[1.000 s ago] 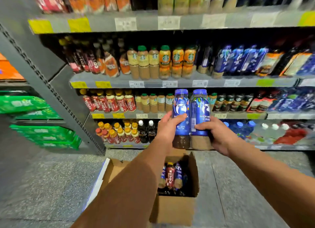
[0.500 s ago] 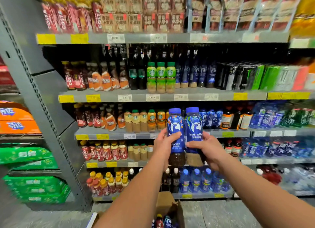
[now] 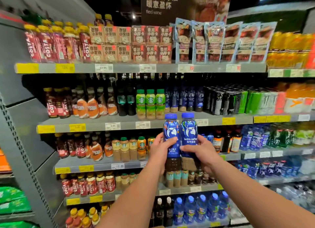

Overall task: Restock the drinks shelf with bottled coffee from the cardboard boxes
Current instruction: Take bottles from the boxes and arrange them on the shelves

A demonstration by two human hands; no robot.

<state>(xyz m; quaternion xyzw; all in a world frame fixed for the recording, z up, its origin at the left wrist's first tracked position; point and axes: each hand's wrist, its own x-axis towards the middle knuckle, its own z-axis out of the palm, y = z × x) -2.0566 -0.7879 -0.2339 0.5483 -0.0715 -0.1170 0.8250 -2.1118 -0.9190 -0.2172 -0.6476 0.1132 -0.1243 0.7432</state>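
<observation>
Nearest the camera, two bare forearms rise from the bottom edge toward the shelving. The left grip point(image 3: 161, 150) is curled round a blue-labelled plastic coffee bottle with dark coffee at its base point(image 3: 171, 135), its thumb lying across the label. The right grip point(image 3: 203, 153) is wrapped round a matching blue-capped bottle with pale brown coffee at its base point(image 3: 188, 132), its thumb also across the label. Both bottles are upright, side by side and touching, held in the air between the two grips in front of the shelving.

Just behind the bottle caps runs a grey metal shelf edge with yellow and white price tags point(image 3: 119, 125). On that shelf, above the grips, stands a row of dark blue coffee bottles point(image 3: 185, 98) that look like the held pair. To the left of the row are three green-capped, green-labelled bottles point(image 3: 150, 100), and to its right are black drink cans point(image 3: 219, 99). Further left sit orange-labelled brown bottles point(image 3: 92, 106). Below the grips, on a low shelf, stand blue-capped clear bottles point(image 3: 202, 209). Far above hangs a dark sign reading "Red wine" point(image 3: 162, 5).
</observation>
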